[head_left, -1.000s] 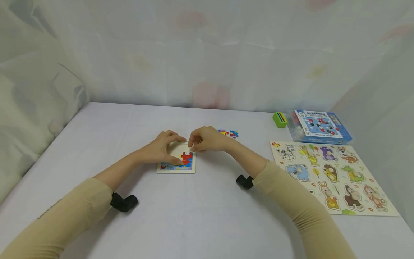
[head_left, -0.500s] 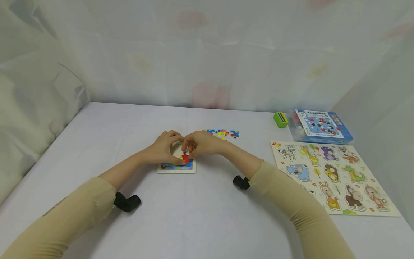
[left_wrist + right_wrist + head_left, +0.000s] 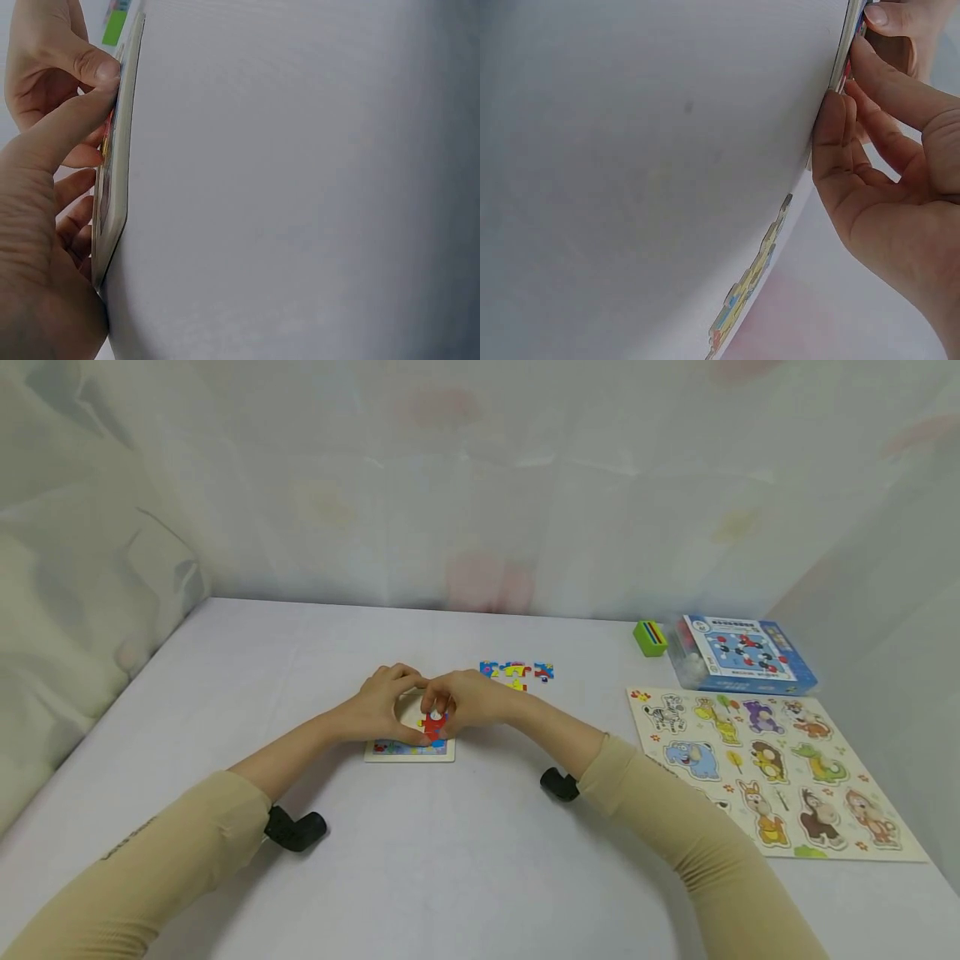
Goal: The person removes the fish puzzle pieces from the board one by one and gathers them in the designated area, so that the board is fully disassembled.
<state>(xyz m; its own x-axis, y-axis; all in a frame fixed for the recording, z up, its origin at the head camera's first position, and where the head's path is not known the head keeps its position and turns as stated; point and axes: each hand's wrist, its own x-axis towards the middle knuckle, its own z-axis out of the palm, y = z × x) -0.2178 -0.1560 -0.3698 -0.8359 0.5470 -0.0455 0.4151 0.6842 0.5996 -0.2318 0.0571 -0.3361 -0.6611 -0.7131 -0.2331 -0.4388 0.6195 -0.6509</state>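
A small square jigsaw puzzle board [image 3: 408, 758] with a pale rim lies flat on the table in the head view. Colourful pieces fill its near part, and bare wood shows farther back. My left hand [image 3: 369, 710] spans the board, fingers at its far side and thumb on the pieces. With curled thumb and fingers, my right hand [image 3: 474, 700] holds a red puzzle piece [image 3: 432, 724] against the board's right part; the fingers partly hide it. In the left wrist view, the left thumb [image 3: 71, 124] meets the right thumb on the board's face.
Several loose puzzle pieces [image 3: 516, 669] lie behind the right hand. To the right are a large animal puzzle board [image 3: 731, 766], a boxed molecule set [image 3: 742, 652] and a green block [image 3: 649, 639]. White cloth covers the table [image 3: 450, 852], with a curtain [image 3: 465, 485] behind.
My right hand has moved slightly left and nearer over the board, bringing its fingers onto the red part. More loose pieces show behind it. The left hand has barely shifted.
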